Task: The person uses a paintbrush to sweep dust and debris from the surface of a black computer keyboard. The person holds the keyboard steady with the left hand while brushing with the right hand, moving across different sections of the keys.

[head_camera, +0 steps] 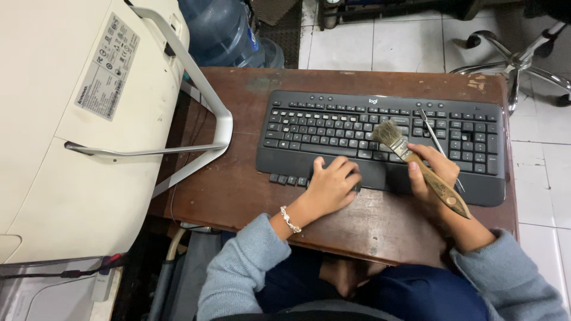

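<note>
Head view: black keyboard (380, 139) laid across the frame's centre on a brown desk (238, 178). Wooden-handled brush (419, 166) gripped by the right hand (433, 172), bristles on the keys, handle slanting toward lower right. Left hand (332, 185) pressed flat, fingers curled, on the palm rest; loose keycaps (287, 179) just left of it.

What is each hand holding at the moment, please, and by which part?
The right hand holds a paintbrush by its wooden handle. The left hand holds nothing, resting on the keyboard.
</note>
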